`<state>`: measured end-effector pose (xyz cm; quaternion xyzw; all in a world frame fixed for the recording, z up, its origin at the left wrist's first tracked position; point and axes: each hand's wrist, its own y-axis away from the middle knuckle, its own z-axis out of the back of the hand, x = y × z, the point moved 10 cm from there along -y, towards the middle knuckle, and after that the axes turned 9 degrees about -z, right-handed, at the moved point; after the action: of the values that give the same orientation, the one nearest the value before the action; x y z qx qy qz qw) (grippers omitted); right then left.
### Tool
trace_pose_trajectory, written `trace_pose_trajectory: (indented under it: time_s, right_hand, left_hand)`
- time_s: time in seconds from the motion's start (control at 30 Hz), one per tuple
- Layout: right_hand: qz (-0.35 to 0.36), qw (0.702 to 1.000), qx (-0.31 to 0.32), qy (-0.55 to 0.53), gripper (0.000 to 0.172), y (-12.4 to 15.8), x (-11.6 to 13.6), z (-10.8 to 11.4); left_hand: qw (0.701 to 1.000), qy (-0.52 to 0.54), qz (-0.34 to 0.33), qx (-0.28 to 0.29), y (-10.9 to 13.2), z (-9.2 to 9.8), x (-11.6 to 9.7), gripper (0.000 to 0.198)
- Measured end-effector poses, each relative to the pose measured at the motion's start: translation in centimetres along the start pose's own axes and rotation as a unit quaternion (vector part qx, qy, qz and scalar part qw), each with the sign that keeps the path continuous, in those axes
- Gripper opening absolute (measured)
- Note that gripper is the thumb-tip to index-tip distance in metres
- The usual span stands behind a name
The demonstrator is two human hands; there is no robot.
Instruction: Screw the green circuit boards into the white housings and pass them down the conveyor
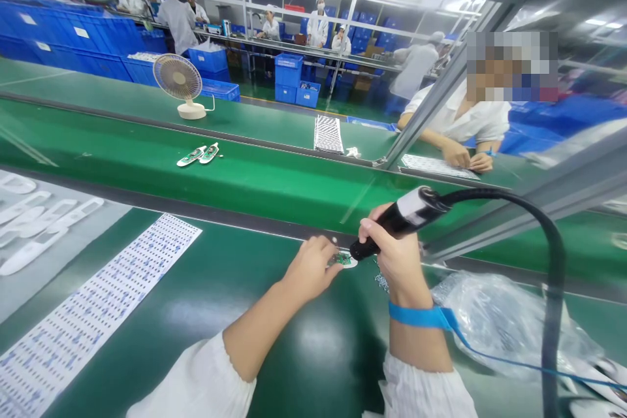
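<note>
My right hand [392, 251] is wrapped round a black electric screwdriver [399, 219], tilted with its tip end down to the left. That tip end meets a small white casing with a green circuit board [347, 260] on the green table. At the casing's left end, my left hand [313, 264] grips it between bent fingers and thumb, partly covering it. Just right of the casing lies a pile of small screws [381, 281], partly behind my right wrist. A blue wrist strap [416, 315] circles that wrist.
A sheet of printed labels [98, 313] and white casings [34, 215] lie to the left. Two board assemblies [198, 155] rest on the green conveyor [264, 186]. Right are a clear plastic bag [499, 313], a cable [553, 274] and a metal post [441, 91]. A co-worker [455, 117] sits opposite.
</note>
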<state>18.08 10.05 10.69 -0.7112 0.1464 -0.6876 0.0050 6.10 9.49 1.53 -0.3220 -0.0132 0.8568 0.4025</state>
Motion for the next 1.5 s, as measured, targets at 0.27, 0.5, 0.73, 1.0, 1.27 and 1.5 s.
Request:
trace_pose_trajectory:
  time_s: [0.27, 0.5, 0.73, 1.0, 1.27, 1.5]
  right_hand:
    - [0.000, 0.998, -0.026, -0.049, 0.016, 0.0, 0.3, 0.4]
    - [0.057, 0.980, -0.153, -0.110, 0.021, 0.4, 1.8, 6.0]
    - [0.013, 0.974, -0.202, -0.106, 0.026, 0.3, -0.2, 8.4]
    - [0.020, 0.975, -0.193, -0.113, 0.024, 0.3, -0.5, 7.7]
    - [0.033, 0.972, -0.165, -0.166, 0.020, 0.3, 0.4, 7.5]
    - [0.036, 0.974, -0.125, -0.185, 0.015, 0.3, 1.1, 6.6]
  left_hand:
    - [1.000, 0.001, 0.000, -0.003, -0.1, 0.1, 0.1, 0.009]
    - [1.000, 0.012, -0.004, -0.026, 0.2, 0.0, 0.3, 0.011]
    - [0.998, -0.054, 0.009, -0.035, -6.4, 1.7, 4.1, 0.018]
    - [0.985, -0.122, 0.109, -0.054, -14.2, 4.8, 9.6, 0.025]
    - [0.996, 0.004, -0.085, -0.031, -4.1, -1.1, -2.5, 0.035]
    - [0.998, 0.000, -0.050, -0.034, -3.4, -1.8, -2.8, 0.008]
